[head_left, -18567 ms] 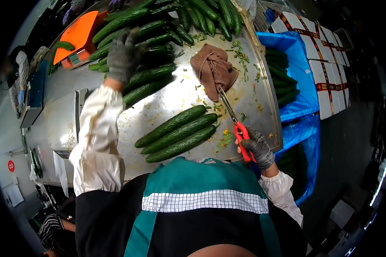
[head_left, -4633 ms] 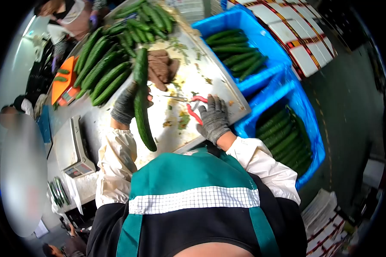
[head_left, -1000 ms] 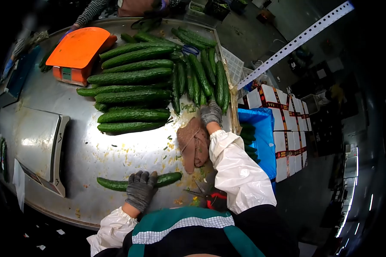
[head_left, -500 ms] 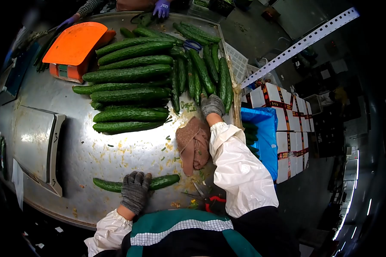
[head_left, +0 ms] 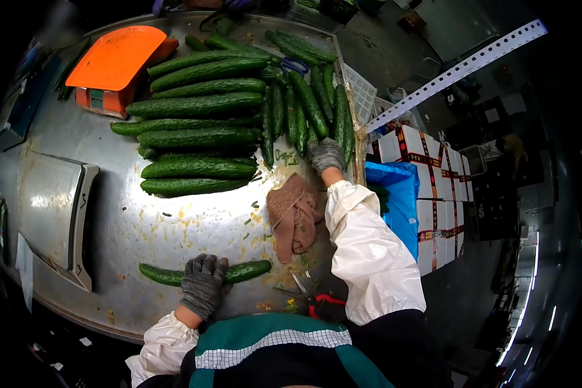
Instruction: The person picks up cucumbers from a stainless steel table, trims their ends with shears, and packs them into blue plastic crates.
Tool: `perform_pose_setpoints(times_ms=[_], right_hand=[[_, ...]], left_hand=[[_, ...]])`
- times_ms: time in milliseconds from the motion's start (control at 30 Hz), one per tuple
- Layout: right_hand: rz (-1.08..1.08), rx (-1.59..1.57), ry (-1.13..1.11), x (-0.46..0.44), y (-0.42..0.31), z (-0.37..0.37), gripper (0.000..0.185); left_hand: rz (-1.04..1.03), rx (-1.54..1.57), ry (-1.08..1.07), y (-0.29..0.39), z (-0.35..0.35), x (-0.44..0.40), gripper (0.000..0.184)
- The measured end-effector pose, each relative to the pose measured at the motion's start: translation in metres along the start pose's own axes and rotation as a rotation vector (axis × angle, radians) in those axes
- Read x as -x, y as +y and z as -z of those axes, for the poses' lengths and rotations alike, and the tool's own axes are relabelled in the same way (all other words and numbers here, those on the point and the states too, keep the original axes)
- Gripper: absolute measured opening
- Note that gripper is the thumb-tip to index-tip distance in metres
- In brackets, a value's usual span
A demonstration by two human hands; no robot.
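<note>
In a grey knitted glove, my left hand (head_left: 202, 284) lies over the middle of a single cucumber (head_left: 249, 271) near the front of the metal table, its fingers curled over it. My right hand (head_left: 327, 157), gloved alike, closes at the lower end of a long cucumber (head_left: 309, 103) in the upright group at the right edge; its fingertips are partly hidden. A brown cloth (head_left: 295, 213) lies crumpled just below that hand. Left of the group, several cucumbers (head_left: 197, 138) are stacked crosswise in a pile.
Red-handled scissors (head_left: 320, 301) lie close to my body. An orange scale (head_left: 119, 61) stands at the far left, with a flat metal scale (head_left: 52, 210) nearer. Beyond the right edge are a blue-lined crate (head_left: 401, 200) and taped white boxes (head_left: 433, 216). Blue-handled scissors (head_left: 295, 65) rest among the cucumbers.
My right hand stays by the same cucumber end, with the forearm shifted slightly right. My left hand is almost unmoved. Another person's purple-gloved hands have drawn back toward the far edge.
</note>
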State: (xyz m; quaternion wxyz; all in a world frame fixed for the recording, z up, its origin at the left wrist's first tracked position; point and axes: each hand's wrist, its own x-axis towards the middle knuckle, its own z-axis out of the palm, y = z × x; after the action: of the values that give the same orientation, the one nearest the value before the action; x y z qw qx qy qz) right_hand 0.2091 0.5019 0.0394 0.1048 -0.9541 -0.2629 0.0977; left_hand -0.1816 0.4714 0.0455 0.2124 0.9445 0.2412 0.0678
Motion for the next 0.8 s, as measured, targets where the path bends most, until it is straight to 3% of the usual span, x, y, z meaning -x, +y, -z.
perform_pose_setpoints(times_ms=[100, 167, 300, 367, 400, 467, 500, 600, 633, 733, 800], right_hand=[[0.082, -0.091, -0.025, -0.02, 0.026, -0.008, 0.04], [0.024, -0.213, -0.156, 0.002, 0.008, 0.024, 0.033], [-0.018, -0.476, -0.211, 0.028, 0.027, 0.03, 0.029], [-0.059, -0.839, -0.258, 0.04, 0.052, 0.014, 0.025], [-0.065, -0.838, -0.257, 0.05, 0.06, 0.01, 0.025], [-0.404, -1.471, -0.422, 0.075, 0.068, 0.008, 0.023], [-0.398, -1.679, -0.458, 0.082, 0.076, 0.003, 0.024], [-0.388, -1.795, -0.487, 0.097, 0.089, -0.015, 0.023], [-0.323, -1.64, -0.392, 0.109, 0.085, -0.012, 0.021], [-0.164, -1.557, -0.34, 0.126, 0.091, -0.019, 0.019], [-0.254, -1.537, -0.338, 0.135, 0.094, -0.017, 0.022]], left_hand=[[-0.002, 0.005, -0.009, 0.0, 0.001, -0.001, 0.058], [-0.004, 0.011, -0.008, 0.0, 0.003, -0.002, 0.058], [-0.002, 0.019, 0.0, 0.0, 0.004, -0.002, 0.058], [0.003, 0.012, -0.004, 0.001, 0.005, -0.003, 0.058], [0.005, 0.004, -0.005, 0.002, 0.006, -0.003, 0.057], [0.007, 0.006, -0.007, 0.001, 0.003, -0.003, 0.057], [0.011, 0.005, -0.003, 0.001, 0.002, -0.003, 0.056], [0.01, -0.006, -0.033, 0.001, 0.002, -0.003, 0.056], [0.005, -0.006, -0.039, 0.001, 0.002, -0.004, 0.056], [0.01, -0.027, -0.056, 0.002, 0.003, -0.005, 0.056], [0.015, -0.018, -0.061, 0.004, 0.006, -0.005, 0.056]])
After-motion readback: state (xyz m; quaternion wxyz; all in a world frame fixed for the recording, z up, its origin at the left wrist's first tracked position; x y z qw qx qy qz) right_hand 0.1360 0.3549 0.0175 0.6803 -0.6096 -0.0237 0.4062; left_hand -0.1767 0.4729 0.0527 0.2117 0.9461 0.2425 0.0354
